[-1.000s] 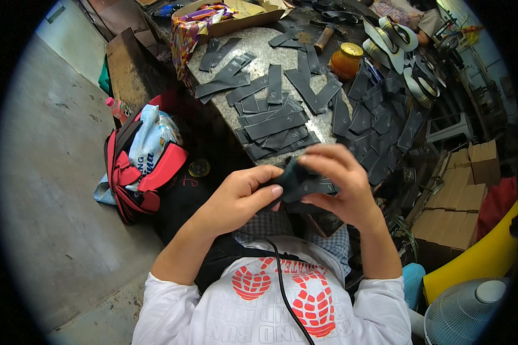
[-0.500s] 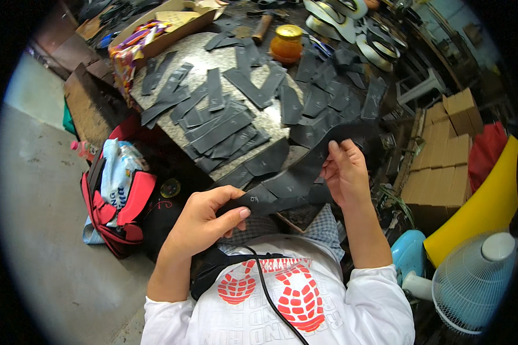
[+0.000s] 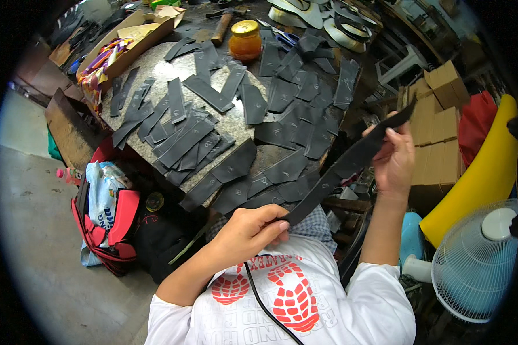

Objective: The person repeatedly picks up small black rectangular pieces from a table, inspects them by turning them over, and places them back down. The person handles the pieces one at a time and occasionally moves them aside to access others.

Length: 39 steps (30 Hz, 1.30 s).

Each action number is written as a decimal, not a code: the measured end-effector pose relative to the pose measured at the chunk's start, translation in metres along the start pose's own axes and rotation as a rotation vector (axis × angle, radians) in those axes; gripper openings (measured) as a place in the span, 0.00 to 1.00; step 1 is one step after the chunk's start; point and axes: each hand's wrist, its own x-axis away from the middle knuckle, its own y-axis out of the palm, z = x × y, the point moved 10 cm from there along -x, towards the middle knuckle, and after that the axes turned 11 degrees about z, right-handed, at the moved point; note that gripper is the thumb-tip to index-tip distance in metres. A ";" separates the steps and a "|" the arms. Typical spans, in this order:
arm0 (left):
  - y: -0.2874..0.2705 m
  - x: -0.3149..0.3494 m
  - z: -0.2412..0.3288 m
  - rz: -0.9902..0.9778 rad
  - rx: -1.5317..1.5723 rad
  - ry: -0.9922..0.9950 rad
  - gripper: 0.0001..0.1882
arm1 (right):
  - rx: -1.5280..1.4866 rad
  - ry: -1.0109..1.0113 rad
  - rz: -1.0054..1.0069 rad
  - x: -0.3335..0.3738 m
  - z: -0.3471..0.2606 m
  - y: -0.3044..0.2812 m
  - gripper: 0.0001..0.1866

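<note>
A long black leather-like strip [image 3: 342, 167] is stretched on a slant between my two hands, above the near right side of the table. My left hand [image 3: 252, 230] pinches its lower end between thumb and fingers, close to my shirt. Higher and to the right, my right hand [image 3: 395, 155] grips the strip near its far end, its thumb on the near face. Beneath and beyond the strip lie black cut pieces [image 3: 233, 164] with small pale marks, several overlapping. A further pile of such strips [image 3: 187, 138] covers the middle of the stone-topped table [image 3: 158, 69].
An amber jar with a gold lid [image 3: 245, 41], a hammer [image 3: 221, 29] and scissors [image 3: 285, 37] stand or lie at the back. Left are a cardboard box [image 3: 132, 43] and a red-black bag [image 3: 106, 213]. Right are stacked cartons [image 3: 434, 135], a yellow sheet [image 3: 472, 178] and a fan [image 3: 477, 264].
My right hand has moved right, carrying the far end of the strip out past the table pieces. My left hand has shifted right and slightly down in the picture. The view has turned too.
</note>
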 end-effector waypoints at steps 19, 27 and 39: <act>-0.200 0.072 0.035 0.868 -0.024 0.209 0.08 | 0.065 0.135 -0.437 -0.036 0.056 0.201 0.08; -0.335 0.018 0.101 1.217 -0.423 0.417 0.11 | 0.087 0.155 -0.437 -0.127 0.116 0.336 0.10; -0.441 -0.100 0.067 1.161 -0.671 0.011 0.15 | 1.028 -0.236 -0.450 -0.197 0.231 0.412 0.25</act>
